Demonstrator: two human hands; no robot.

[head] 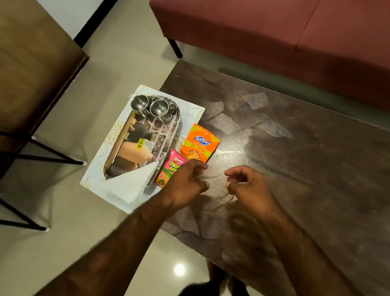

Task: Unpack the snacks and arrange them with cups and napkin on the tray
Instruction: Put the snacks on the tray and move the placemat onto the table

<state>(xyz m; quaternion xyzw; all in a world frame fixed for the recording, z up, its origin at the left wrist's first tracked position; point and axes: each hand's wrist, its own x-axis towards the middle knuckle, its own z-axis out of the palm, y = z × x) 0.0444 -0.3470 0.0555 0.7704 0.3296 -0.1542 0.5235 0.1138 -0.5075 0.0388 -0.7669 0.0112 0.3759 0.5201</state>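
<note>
A shiny steel oval tray (123,135) lies on a white placemat (191,116) at the dark table's left end. Two steel cups (140,102) (159,107) stand side by side at the tray's far end. A folded white napkin (127,184) rests on its near end and hangs over the rim. An orange snack packet (200,143) lies flat just right of the tray, and a pink snack packet (171,167) lies below it. My left hand (190,178) curls over the pink packet, fingertips on the orange packet's near corner. My right hand (247,183) hovers to the right, loosely curled, holding nothing.
The dark patterned table (315,169) stretches to the right. A maroon sofa (302,23) stands behind it. At the left are a wooden table (19,43) and black metal legs (19,150) over a pale tiled floor.
</note>
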